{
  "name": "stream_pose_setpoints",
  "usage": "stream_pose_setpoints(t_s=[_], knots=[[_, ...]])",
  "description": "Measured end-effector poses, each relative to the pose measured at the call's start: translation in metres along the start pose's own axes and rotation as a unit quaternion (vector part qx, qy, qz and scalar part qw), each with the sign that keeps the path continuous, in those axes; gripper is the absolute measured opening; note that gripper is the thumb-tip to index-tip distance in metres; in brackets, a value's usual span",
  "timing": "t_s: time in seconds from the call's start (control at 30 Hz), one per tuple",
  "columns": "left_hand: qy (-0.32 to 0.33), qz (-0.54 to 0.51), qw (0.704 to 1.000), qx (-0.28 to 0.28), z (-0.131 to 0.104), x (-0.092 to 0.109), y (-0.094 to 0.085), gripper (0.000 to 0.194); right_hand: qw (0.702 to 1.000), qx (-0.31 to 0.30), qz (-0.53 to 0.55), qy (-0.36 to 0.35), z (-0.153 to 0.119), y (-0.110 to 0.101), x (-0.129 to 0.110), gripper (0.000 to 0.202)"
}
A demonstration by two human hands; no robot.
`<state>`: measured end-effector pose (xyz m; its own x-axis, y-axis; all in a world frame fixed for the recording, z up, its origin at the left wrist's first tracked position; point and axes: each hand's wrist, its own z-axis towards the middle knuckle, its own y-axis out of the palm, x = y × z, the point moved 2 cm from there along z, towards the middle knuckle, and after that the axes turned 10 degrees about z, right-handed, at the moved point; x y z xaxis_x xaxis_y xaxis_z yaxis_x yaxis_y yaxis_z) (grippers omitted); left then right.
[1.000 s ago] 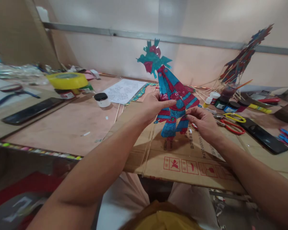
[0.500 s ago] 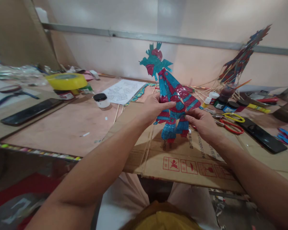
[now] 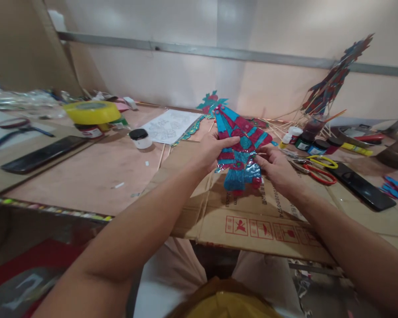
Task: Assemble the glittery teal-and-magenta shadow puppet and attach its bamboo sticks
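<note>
A jointed shadow puppet (image 3: pixel 245 142), painted glossy blue and magenta, is held above the cardboard. Its upper end leans away from me, and the teal head (image 3: pixel 212 102) sits low behind the body. My left hand (image 3: pixel 212 152) is closed on the puppet's left side, thumb across the front of the torso. On the other side my right hand (image 3: pixel 277 170) pinches around the waist, near a small green joint dot. The fingers behind the puppet are hidden. The blue legs hang toward the cardboard sheet (image 3: pixel 215 221).
Scissors (image 3: pixel 318 170) and a black phone (image 3: pixel 361 187) lie right. Paint jars (image 3: pixel 318 148) stand behind them, near another puppet on sticks (image 3: pixel 334 81). Leftward are a line drawing (image 3: pixel 169 125), a black-lidded jar (image 3: pixel 140 138), yellow tape (image 3: pixel 91 112) and a dark flat slab (image 3: pixel 43 153).
The puppet has tipped back, so its head has dropped from upright to lower behind the body. Both hands keep hold of it, and the right has shifted slightly.
</note>
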<state>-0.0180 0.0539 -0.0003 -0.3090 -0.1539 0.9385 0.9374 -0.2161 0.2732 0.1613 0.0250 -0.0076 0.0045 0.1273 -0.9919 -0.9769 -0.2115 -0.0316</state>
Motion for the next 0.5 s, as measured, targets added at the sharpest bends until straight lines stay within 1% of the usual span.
stream_pose_setpoints(t_s=[0.1,0.17,0.27,0.33,0.5], knots=[[-0.018,-0.007,1.000,0.024,0.002,-0.001,-0.006,0.031,0.999,-0.026,-0.021,0.012,-0.001,0.001,0.000,0.029],[-0.023,0.002,0.999,0.034,0.004,-0.001,-0.010,0.032,0.998,-0.048,-0.038,0.009,-0.002,0.001,0.000,0.028],[-0.016,0.027,0.999,0.031,0.008,-0.001,-0.016,0.037,0.995,-0.070,-0.074,-0.018,-0.001,0.000,-0.002,0.021],[-0.006,0.051,0.998,0.026,0.010,-0.001,-0.019,0.038,0.992,-0.074,-0.097,-0.035,0.000,-0.001,-0.002,0.021],[0.001,0.111,0.994,0.020,0.012,-0.001,-0.023,0.031,0.977,-0.082,-0.170,-0.099,0.002,-0.005,-0.002,0.026]])
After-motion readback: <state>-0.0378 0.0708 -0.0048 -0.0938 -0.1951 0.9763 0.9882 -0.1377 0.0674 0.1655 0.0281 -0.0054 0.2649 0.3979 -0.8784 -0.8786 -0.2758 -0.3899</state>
